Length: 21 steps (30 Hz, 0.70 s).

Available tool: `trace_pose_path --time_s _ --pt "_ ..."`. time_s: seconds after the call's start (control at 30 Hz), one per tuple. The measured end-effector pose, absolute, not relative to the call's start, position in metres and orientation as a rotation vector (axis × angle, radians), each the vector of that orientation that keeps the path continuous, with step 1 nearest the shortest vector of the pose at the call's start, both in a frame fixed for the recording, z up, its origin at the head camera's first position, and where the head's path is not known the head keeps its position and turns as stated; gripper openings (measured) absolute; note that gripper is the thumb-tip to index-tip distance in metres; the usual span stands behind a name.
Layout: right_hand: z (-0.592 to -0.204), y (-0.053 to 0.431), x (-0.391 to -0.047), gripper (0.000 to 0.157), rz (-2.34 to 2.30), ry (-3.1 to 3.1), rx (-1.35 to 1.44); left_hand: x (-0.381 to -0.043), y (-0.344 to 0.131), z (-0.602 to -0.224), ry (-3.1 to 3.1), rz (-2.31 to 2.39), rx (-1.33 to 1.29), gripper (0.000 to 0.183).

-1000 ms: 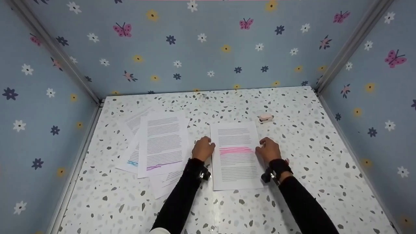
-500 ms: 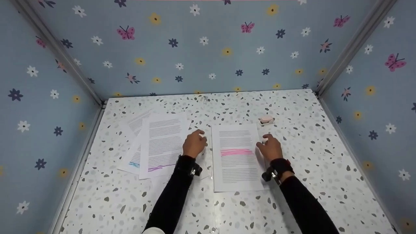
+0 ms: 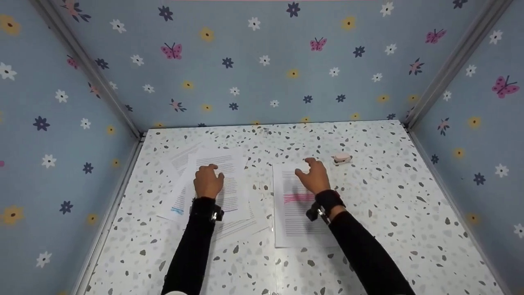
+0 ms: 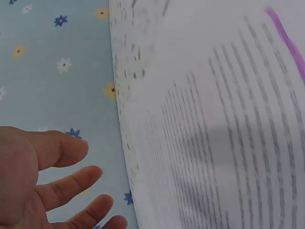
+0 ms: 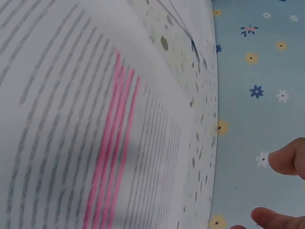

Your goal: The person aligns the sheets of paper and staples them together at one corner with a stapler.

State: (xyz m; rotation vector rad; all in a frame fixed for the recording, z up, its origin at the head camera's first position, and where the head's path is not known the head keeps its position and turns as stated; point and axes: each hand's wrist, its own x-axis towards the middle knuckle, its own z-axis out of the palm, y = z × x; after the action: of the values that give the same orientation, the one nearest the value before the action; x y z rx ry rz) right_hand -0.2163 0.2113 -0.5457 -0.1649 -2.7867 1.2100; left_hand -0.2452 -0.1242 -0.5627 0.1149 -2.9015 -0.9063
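My left hand [image 3: 208,180] hovers over the loose printed sheets on the left, fingers spread and holding nothing. Uppermost there is a sheet with a purple stroke [image 4: 286,36]. A blue-marked sheet [image 3: 177,209] sticks out from under it on the left, and another printed sheet [image 3: 237,230] shows at its lower edge. Over the pink-marked sheet [image 3: 294,225] on the right is my right hand [image 3: 314,176], its fingers apart with nothing between them. Pink highlighter lines [image 5: 112,143] cross that sheet's text. The right hand and forearm cover part of it in the head view.
A small pale pink stapler [image 3: 342,159] lies beyond the pink-marked sheet, at its upper right. The speckled white tabletop [image 3: 254,270] is bounded by blue flowered panels [image 3: 262,78] at the back and both sides.
My left hand has left the pink-marked sheet's left edge and moved left over the loose sheets. My right hand has moved from that sheet's right edge to above it.
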Motion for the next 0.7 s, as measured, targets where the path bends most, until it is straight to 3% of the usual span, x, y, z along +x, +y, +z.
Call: trace_pose_path --time_s 0.33,0.7 --pt "-0.55 0.153 -0.227 0.052 1.207 -2.888 -0.061 -0.223 -0.151 -0.59 -3.229 -0.774 0.08 0.073" --pt "-0.553 0.134 -0.23 0.045 1.211 -2.888 -0.008 -0.231 -0.125 -0.595 -3.23 -0.663 0.063 0.077"
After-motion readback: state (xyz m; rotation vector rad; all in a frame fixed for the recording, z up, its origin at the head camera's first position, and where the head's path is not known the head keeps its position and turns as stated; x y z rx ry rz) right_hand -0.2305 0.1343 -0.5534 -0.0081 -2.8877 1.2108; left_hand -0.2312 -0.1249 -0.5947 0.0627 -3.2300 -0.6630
